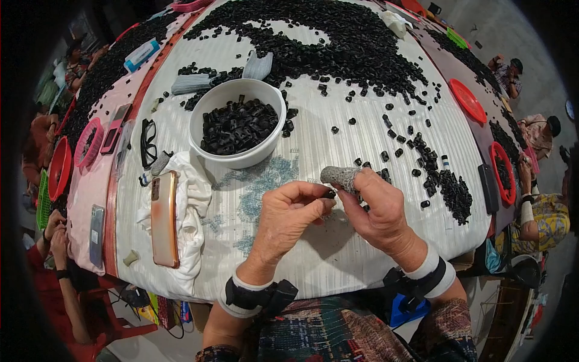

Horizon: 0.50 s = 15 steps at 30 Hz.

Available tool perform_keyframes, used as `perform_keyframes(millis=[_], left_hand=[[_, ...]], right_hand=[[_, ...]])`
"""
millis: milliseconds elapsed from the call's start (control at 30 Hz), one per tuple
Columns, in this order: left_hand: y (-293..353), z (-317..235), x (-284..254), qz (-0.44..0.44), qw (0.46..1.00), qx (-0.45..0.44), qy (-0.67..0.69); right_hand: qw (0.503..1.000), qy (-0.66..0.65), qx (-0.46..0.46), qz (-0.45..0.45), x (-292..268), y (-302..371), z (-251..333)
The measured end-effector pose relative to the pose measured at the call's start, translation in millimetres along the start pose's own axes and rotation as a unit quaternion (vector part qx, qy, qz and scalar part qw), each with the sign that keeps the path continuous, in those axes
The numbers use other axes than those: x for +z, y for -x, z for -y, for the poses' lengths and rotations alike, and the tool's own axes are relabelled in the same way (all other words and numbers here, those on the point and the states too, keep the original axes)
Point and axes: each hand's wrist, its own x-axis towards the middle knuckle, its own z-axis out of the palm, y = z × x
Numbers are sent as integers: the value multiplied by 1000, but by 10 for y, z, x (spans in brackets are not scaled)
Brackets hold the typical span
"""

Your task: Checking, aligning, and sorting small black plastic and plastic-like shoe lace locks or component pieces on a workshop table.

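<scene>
Tabletop [325,133], pale-clothed; heap of black pieces [362,45] across far side. White bowl [238,159], holding more, left of centre. Right hand [381,208] half-curled, grey cover [339,176] on forefinger — cannot tell its hold. Left hand [286,220] closed to a pinch — small black piece [329,194] between thumb and forefinger.

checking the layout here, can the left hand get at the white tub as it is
Probably yes: the white tub stands just beyond the left hand, with only flat cloth between, though that hand holds a small black piece.
</scene>
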Motion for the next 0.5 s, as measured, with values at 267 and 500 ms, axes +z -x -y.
perform_keyframes(millis=[267,500], left_hand=[[18,-41,30,-18,1000,-3,-14],[2,8,-2,-8,999,10,-30]], right_hand=[[1000,26,-11,8,16,12,5],[996,50,-68,3,44,13,29]])
